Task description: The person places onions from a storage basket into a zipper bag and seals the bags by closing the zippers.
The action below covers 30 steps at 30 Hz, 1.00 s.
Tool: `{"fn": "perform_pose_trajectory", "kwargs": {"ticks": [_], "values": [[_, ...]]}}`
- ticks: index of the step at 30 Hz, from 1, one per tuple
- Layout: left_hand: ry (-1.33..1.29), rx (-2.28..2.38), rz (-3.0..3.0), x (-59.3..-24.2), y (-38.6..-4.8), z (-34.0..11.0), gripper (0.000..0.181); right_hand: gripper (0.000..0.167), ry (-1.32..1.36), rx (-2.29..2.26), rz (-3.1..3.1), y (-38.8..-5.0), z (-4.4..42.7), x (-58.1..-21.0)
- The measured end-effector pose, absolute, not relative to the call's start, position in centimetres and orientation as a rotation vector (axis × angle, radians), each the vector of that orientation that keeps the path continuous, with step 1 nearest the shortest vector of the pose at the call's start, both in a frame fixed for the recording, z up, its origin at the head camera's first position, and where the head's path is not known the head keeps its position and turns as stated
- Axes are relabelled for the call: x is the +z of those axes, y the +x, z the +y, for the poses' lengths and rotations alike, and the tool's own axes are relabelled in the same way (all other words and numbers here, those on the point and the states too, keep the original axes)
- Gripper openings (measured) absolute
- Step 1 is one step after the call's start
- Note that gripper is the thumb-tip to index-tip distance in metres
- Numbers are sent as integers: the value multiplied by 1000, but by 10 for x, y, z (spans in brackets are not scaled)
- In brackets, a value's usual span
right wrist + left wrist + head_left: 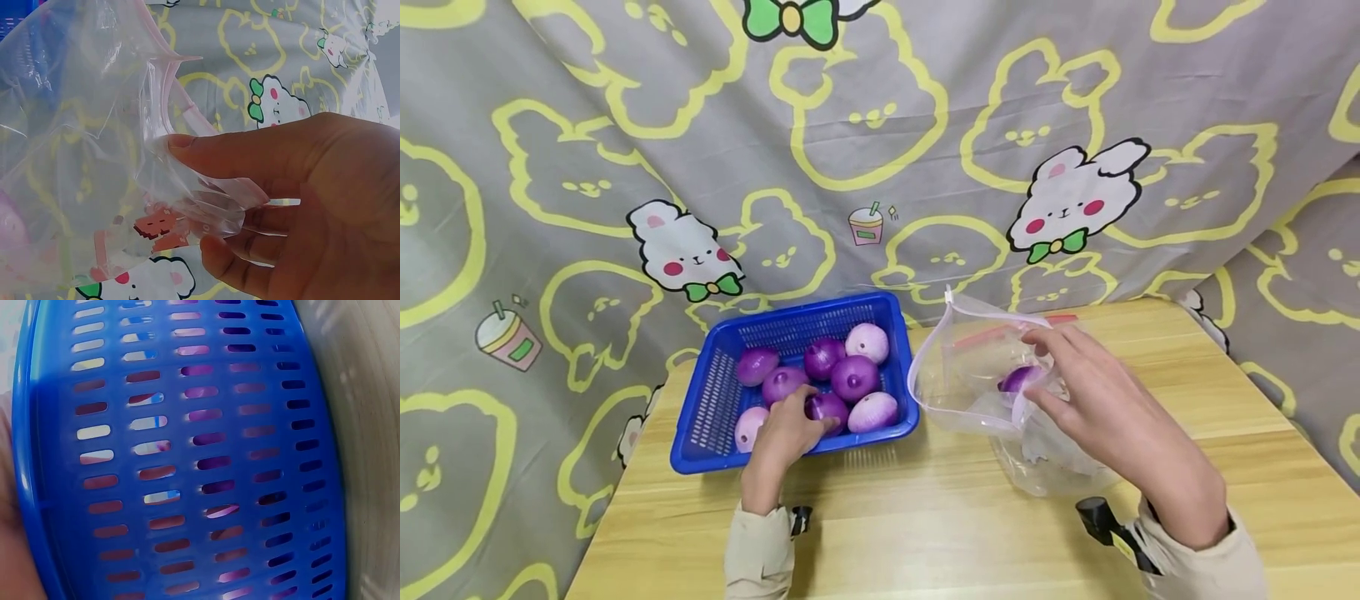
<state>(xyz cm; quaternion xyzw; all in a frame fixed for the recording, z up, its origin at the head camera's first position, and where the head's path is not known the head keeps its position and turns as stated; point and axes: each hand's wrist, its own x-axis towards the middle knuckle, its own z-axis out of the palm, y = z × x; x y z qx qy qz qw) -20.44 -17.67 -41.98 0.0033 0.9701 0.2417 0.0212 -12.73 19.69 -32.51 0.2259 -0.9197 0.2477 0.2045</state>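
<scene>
In the head view, my left hand (784, 435) reaches over the near rim of a blue plastic basket (688, 429) and grips a purple onion (826, 407), thumb and fingers about it. Several other peeled onions lie around it, some deep purple, some paler. The left wrist view shows mostly the slotted basket wall (178, 456), which hides the fingers. To the right, my right hand (1101, 404) pinches the rim of a clear zip bag (962, 375), its mouth spread toward the basket. Inside the bag sits a purple onion (1017, 379). The right wrist view shows the thumb pressing the bag's film (81, 144).
Basket and bag stand on a light wooden table (917, 517). Behind it hangs a grey curtain (925, 150) with yellow cartoon outlines, close to the basket's back edge. Black wrist straps (1105, 525) show near both sleeves.
</scene>
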Motion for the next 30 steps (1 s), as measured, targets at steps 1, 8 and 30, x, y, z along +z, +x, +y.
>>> {"fn": "perform_pose_trajectory", "kwargs": {"ticks": [1, 8, 30], "values": [[2, 750, 3013, -419, -205, -177, 58, 63, 631, 690, -2569, -127, 197, -325], [14, 761, 3069, -419, -208, -176, 62, 63, 620, 698, -2593, -126, 196, -326], [121, 851, 3140, -410, -197, -184, 60, 62, 632, 672, -2618, -128, 192, -326]]}}
